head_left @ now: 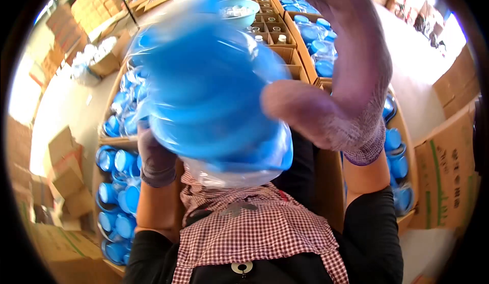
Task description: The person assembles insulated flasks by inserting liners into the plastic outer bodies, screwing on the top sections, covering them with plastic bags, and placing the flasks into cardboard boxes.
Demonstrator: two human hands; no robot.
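Note:
A large blue plastic container in a clear plastic bag fills the middle of the view, close to the camera and smeared by motion. At its lower left my gloved left hand grips it; most of those fingers are hidden behind the blue plastic. My gloved right hand is at the container's right side, fingers stretched upward and thumb spread toward it. The thumb tip overlaps the container's edge, and whether it touches is unclear. Clear bag film hangs below, above my checked apron.
Cartons of bagged blue containers stand at left, with more blue pieces at right. Ahead are a divided carton of bottles, a light-blue basin and another carton of blue containers. A printed cardboard box stands far right.

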